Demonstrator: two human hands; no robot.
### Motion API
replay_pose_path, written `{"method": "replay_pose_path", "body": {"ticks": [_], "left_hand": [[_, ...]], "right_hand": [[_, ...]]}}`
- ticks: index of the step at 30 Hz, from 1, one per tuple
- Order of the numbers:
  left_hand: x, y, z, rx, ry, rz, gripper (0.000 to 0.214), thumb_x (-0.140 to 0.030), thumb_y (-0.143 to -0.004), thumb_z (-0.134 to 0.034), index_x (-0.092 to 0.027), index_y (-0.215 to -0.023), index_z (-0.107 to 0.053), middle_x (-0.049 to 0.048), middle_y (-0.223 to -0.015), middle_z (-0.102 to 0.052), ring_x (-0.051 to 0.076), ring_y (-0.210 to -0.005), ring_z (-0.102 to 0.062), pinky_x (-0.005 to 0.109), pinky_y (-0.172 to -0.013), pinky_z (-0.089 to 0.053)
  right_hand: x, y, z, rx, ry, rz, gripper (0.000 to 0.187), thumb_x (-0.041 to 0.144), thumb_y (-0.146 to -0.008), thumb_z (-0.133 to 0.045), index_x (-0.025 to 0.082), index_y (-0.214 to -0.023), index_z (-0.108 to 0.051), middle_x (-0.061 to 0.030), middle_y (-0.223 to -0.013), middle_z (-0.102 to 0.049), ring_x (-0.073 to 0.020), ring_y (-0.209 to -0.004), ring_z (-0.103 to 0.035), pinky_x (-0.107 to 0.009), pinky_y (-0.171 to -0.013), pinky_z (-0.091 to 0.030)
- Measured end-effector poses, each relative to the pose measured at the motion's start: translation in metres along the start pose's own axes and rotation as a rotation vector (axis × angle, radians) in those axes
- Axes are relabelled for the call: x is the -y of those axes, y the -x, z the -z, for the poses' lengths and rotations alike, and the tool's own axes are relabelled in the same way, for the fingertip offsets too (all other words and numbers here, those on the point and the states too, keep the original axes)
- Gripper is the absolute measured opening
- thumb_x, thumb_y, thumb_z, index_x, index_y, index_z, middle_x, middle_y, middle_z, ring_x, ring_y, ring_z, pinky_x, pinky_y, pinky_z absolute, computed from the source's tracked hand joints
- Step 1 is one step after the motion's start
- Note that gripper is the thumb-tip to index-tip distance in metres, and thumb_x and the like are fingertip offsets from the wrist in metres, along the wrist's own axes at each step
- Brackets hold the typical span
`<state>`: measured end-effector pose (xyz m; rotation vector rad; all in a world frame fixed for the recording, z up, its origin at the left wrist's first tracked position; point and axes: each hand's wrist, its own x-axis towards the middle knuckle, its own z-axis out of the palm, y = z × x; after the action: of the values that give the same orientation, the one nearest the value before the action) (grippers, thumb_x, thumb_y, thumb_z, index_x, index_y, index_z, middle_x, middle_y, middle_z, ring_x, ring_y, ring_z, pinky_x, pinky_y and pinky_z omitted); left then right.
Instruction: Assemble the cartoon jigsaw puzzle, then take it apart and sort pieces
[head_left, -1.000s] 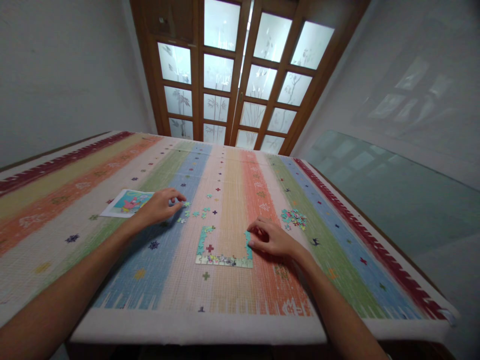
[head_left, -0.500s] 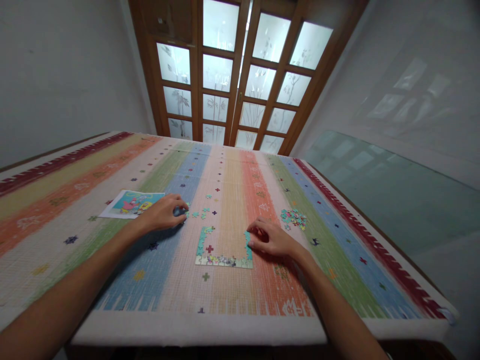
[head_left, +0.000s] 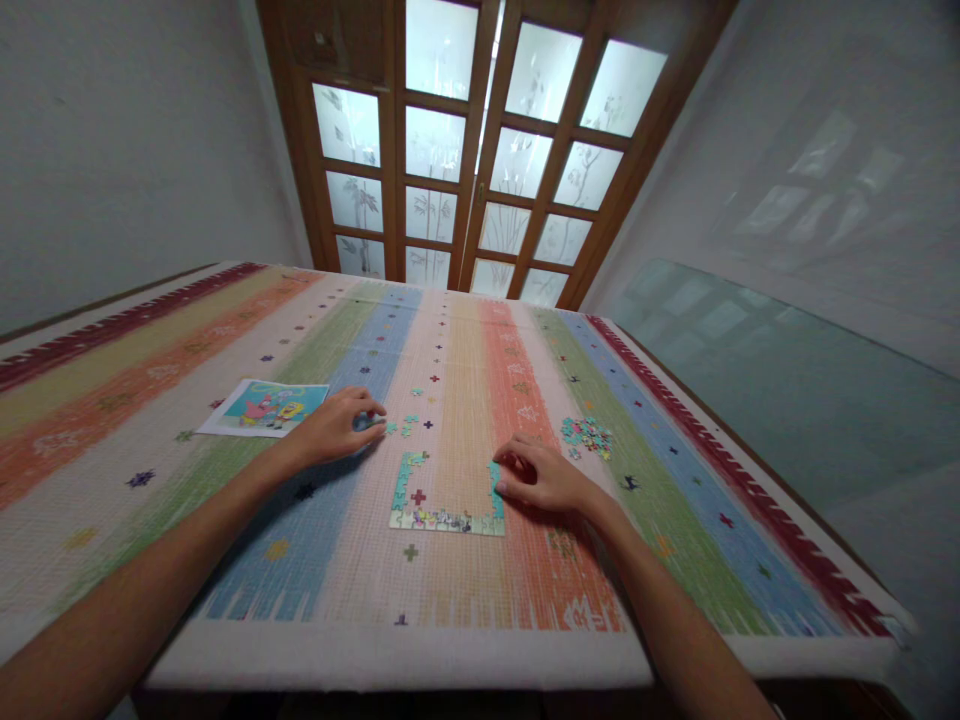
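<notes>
A partly built puzzle frame (head_left: 444,518), U-shaped with teal sides, lies on the striped tablecloth (head_left: 465,400). My right hand (head_left: 541,476) rests at the frame's right side, fingers curled with the tips on the teal edge pieces. My left hand (head_left: 337,427) lies over a few loose teal pieces (head_left: 406,426) to the left of the frame, fingers curled down onto them; what sits under the fingers is hidden.
A cartoon reference picture (head_left: 264,407) lies left of my left hand. A small heap of loose pieces (head_left: 587,435) sits right of the frame. Wooden doors with frosted glass (head_left: 480,150) stand beyond the table's far edge. A glass surface (head_left: 787,400) lies to the right.
My left hand has slid a little to the right over the loose pieces, its fingers curling down. My right hand has stayed at the frame's right side.
</notes>
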<state>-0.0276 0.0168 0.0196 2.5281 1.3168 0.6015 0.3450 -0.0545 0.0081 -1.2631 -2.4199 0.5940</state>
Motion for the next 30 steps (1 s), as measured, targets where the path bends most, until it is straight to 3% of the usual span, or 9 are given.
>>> {"method": "replay_pose_path", "body": {"ticks": [10, 20, 30], "left_hand": [[-0.012, -0.003, -0.025, -0.002, 0.002, -0.130, 0.031, -0.039, -0.093, -0.054, -0.019, -0.103, -0.075, 0.0091, -0.101, -0.065, 0.025, -0.094, -0.059, 0.039, -0.092, -0.048], [-0.002, 0.002, -0.001, 0.020, -0.191, -0.019, 0.032, -0.037, -0.083, -0.055, -0.015, -0.096, -0.074, 0.0119, -0.100, -0.065, 0.030, -0.098, -0.060, 0.042, -0.094, -0.048], [0.000, 0.002, -0.002, 0.059, -0.170, 0.088, 0.029, -0.042, -0.080, -0.055, -0.017, -0.086, -0.069, 0.0130, -0.097, -0.066, 0.032, -0.096, -0.061, 0.045, -0.092, -0.047]], "right_hand": [[0.000, 0.000, 0.000, 0.007, -0.020, -0.002, 0.023, 0.037, -0.088, -0.068, 0.019, -0.102, -0.065, -0.0052, -0.091, -0.060, -0.0192, -0.078, -0.056, -0.034, -0.072, -0.043], [0.000, 0.001, -0.001, -0.006, -0.016, 0.000, 0.023, 0.036, -0.088, -0.067, 0.019, -0.103, -0.065, -0.0050, -0.091, -0.059, -0.0187, -0.077, -0.056, -0.034, -0.071, -0.044], [0.000, 0.001, 0.000, -0.002, -0.003, 0.000, 0.021, 0.036, -0.088, -0.067, 0.020, -0.102, -0.065, -0.0056, -0.091, -0.060, -0.0200, -0.078, -0.057, -0.036, -0.072, -0.045]]}}
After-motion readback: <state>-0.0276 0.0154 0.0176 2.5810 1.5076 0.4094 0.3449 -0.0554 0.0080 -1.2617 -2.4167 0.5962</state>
